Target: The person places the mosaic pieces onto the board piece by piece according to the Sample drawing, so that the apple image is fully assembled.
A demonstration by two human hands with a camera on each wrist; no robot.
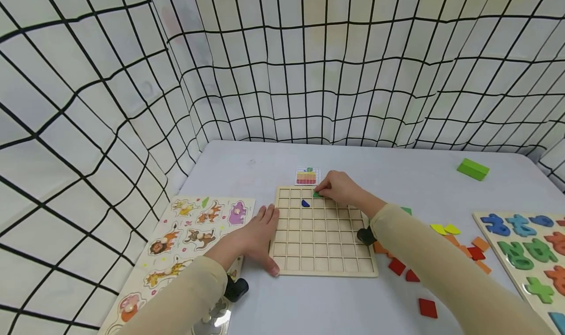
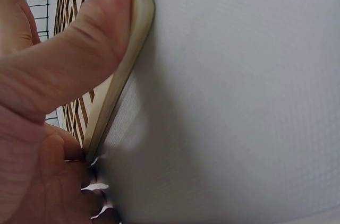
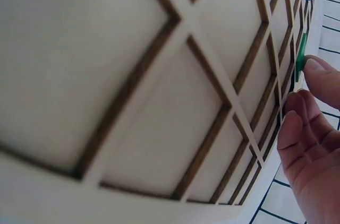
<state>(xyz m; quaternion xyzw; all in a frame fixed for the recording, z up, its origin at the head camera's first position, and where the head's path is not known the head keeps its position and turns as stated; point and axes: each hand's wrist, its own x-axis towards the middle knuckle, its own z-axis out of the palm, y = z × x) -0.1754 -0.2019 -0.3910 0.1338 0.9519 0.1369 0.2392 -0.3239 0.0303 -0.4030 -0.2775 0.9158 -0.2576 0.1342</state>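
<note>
A wooden grid board (image 1: 318,237) with square cells lies flat on the table. At its left edge rests my left hand (image 1: 256,237), fingers spread along the frame and thumb near the front corner; the left wrist view shows that thumb (image 2: 79,54) against the wooden rim. My right hand (image 1: 342,188) reaches over the board's back row. Its thumb and fingers pinch a small green piece (image 3: 300,57) right at the cells, mostly covered by the fingertips in the head view. A small blue piece (image 1: 305,203) with a curved edge sits in a cell just left and nearer.
Behind the board lies a small pattern card (image 1: 307,176). An animal puzzle (image 1: 176,246) is at left, a number puzzle (image 1: 529,256) at right. Red tiles (image 1: 427,308), yellow pieces (image 1: 452,229) and orange pieces lie beside the right forearm. A green block (image 1: 473,169) stands far right.
</note>
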